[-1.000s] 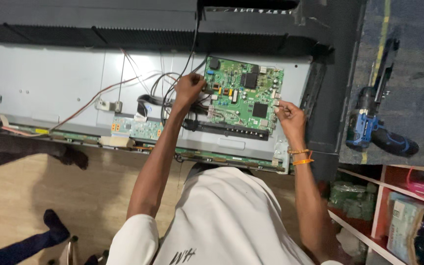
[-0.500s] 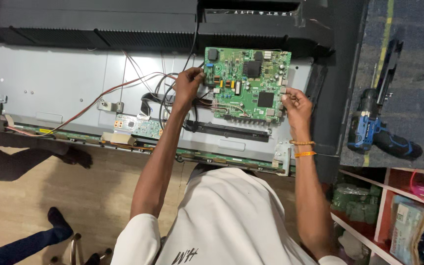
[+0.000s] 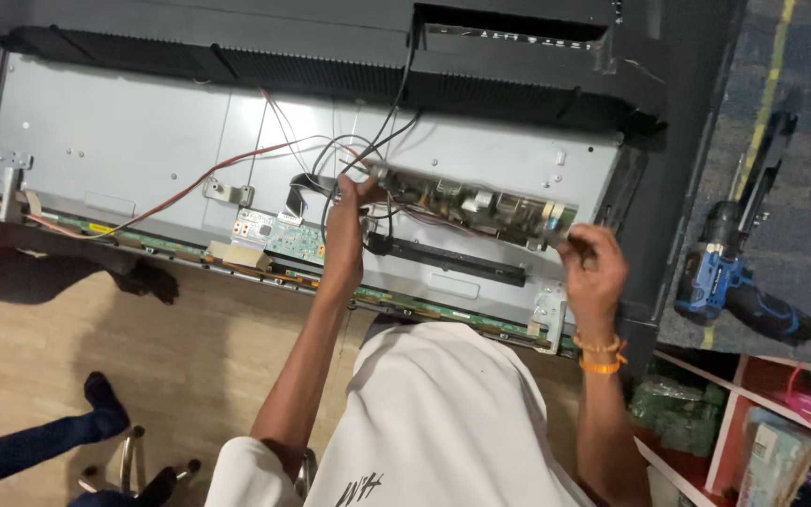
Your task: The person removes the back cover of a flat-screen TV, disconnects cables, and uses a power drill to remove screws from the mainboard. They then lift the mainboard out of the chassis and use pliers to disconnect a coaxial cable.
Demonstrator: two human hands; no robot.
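Note:
A green circuit board point(image 3: 466, 202) is lifted off the grey metal back panel point(image 3: 143, 141) of an opened flat television and tilted nearly edge-on to me. My left hand point(image 3: 344, 225) grips the board's left end, where several black, white and red wires point(image 3: 330, 155) meet it. My right hand point(image 3: 593, 263), with an orange band at the wrist, holds the board's right end. A long black bar point(image 3: 452, 263) lies on the panel just below the board.
A blue cordless drill point(image 3: 734, 291) lies on the grey mat at the right. A small green board point(image 3: 274, 235) sits at the panel's lower edge. Red shelves with packages point(image 3: 762, 422) are at bottom right. Another person's leg and dark sock point(image 3: 68, 422) show at bottom left.
The circuit board went from lying flat on the panel to being raised and tipped up on edge. Both hands stayed on its ends.

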